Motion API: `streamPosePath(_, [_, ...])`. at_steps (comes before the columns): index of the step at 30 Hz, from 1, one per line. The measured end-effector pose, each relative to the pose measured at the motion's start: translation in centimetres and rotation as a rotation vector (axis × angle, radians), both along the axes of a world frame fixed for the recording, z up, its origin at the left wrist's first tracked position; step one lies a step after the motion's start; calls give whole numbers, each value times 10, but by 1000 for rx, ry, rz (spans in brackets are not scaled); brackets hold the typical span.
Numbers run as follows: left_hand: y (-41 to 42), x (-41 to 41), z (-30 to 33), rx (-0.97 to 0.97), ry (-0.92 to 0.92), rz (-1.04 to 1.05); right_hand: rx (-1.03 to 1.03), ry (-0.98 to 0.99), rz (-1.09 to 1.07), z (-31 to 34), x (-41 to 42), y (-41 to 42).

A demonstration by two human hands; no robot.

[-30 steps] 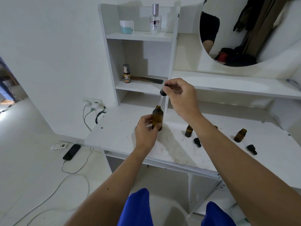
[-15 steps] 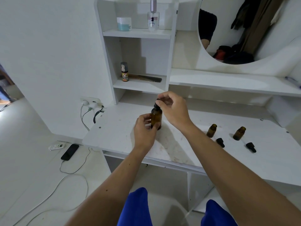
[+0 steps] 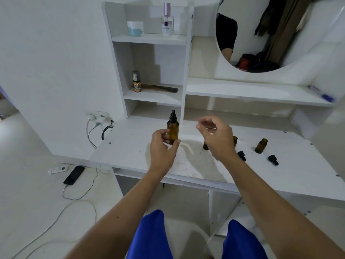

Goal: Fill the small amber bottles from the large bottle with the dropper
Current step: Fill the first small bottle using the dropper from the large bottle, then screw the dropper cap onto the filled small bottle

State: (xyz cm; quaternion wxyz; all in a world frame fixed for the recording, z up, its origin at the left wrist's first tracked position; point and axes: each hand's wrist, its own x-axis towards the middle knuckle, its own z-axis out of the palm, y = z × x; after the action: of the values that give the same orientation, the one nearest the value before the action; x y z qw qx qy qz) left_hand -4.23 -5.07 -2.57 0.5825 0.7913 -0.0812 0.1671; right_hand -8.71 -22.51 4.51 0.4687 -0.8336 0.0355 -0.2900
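A white dressing table (image 3: 141, 156) with an open shelf unit (image 3: 149, 39) and a round mirror (image 3: 261, 34) fills the head view, with a person's two bare forearms reaching over its top. The large amber bottle (image 3: 172, 130) stands upright near the table's middle, below the shelf unit, its black dropper (image 3: 173, 116) seated in the neck. The left hand (image 3: 162, 150) curls loosely around the bottle's lower half, thumb and fingertips at or just off the glass; whether it truly grips cannot be told. The right hand (image 3: 217, 136) hovers apart to the bottle's right, fingers loosely curled, holding nothing. Three small amber bottles stand open on the table to the right: one (image 3: 205, 146) half hidden by the right hand, one (image 3: 235, 140) peeking past the wrist, one (image 3: 261, 145) in plain sight farther right. Two loose black dropper caps (image 3: 242, 156) (image 3: 273, 160) lie on the table just in front of them. On the shelves sit a clear spray bottle (image 3: 167, 20), a white jar (image 3: 135, 28) and a comb (image 3: 160, 88). A phone (image 3: 74, 175) lies on the floor at left, on its cable.
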Motion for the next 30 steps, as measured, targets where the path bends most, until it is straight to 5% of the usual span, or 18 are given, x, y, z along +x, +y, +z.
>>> streamPosePath(17, [-63, -8, 7, 79, 116, -375, -177, 263, -297, -72, -49, -31])
streamPosePath(30, [-86, -2, -2, 147, 108, -376, -161, 113, -236, -25, -50, -55])
